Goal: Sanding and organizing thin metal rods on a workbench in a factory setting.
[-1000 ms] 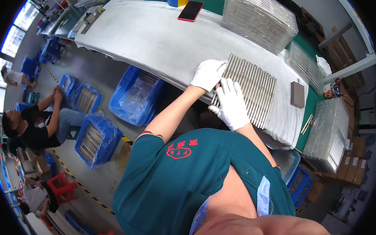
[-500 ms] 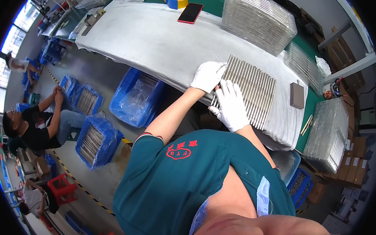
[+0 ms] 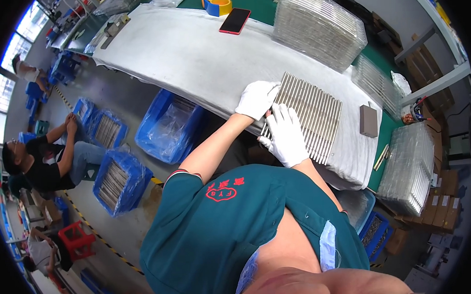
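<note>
A row of slim silvery metal rods (image 3: 313, 117) lies side by side on the white cloth (image 3: 189, 49) of the workbench. At the row's left edge is my left hand (image 3: 257, 100), in a white glove; its fingers are pressed together and bent onto the outermost rods, their tips partly hidden. My right hand (image 3: 286, 137), gloved too, lies over the near left part of the row. Its fingers stretch flat across the rods, with the thumb apart at the bench edge. Between the two hands the rod ends are mostly covered.
Behind the rods stand stacked clear plastic trays (image 3: 319, 27). A grey-brown block (image 3: 368, 121) sits to the right, a phone (image 3: 235, 21) and a tape roll (image 3: 217, 5) farther back. Blue lined bins (image 3: 169, 126) are on the floor at left, near a seated person (image 3: 46, 155).
The whole view has shifted slightly, bench items sitting a little farther left. Both hands keep nearly the same place on the rods.
</note>
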Motion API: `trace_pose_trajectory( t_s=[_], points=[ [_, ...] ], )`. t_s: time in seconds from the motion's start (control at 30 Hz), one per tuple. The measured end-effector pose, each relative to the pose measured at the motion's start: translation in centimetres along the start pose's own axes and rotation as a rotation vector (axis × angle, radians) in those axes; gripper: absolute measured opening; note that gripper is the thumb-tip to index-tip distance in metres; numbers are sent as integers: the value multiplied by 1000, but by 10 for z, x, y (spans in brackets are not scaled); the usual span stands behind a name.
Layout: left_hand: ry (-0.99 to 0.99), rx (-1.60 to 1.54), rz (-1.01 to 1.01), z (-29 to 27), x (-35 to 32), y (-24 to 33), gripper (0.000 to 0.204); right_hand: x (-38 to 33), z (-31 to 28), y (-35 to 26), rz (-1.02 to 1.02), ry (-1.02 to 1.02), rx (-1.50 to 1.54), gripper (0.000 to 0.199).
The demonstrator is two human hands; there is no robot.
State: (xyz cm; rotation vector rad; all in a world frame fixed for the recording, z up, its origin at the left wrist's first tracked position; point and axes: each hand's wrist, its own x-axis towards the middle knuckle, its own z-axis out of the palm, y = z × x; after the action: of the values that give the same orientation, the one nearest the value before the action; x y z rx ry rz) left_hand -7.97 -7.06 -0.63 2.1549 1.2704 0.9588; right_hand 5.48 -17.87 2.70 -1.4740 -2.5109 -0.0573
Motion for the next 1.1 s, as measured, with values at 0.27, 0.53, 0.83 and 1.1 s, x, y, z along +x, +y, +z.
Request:
trace_pose_trajectory(
  t_s=[0.27,0.53,0.83,1.1],
  points=[
    [106,-24,67,6,1,-3,32,0,1,0,-4,12,4,73],
    [10,18,-12,-1,1,1,32,1,1,0,-12,20,1,73],
    [45,-45,-27,-2,0,5,31,1,1,2,-41,24,48,78],
    [0,-59,-30,-2,2,5,32,-10,-13,15,-5,54,158,76]
  ],
)
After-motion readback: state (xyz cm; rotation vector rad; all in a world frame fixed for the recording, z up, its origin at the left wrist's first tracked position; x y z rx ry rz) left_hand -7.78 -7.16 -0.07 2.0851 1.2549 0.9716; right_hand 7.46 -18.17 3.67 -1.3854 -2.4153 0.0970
